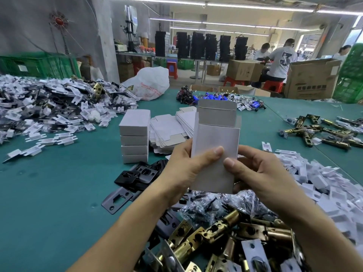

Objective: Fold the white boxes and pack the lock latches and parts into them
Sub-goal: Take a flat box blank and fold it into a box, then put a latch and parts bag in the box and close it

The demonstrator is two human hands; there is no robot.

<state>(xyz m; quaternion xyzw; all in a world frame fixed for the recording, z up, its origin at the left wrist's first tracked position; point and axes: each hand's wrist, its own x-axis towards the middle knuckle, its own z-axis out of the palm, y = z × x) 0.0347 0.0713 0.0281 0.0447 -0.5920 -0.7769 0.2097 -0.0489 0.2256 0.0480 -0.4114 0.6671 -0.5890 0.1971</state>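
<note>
My left hand (180, 171) and right hand (261, 173) both pinch the half-folded white cardboard box (214, 138); I fear thumb pressure creasing its panel.

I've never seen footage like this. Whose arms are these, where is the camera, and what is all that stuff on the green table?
There is no machine here: the one picture comes from a camera worn on a person's head, looking down at their own arms. The left hand and right hand together hold a white box upright, thumbs on its front, its top flap open. On the green table lie a stack of folded boxes, flat unfolded boxes, black plates, brass lock latches near the person, and heaps of white plastic parts.
</note>
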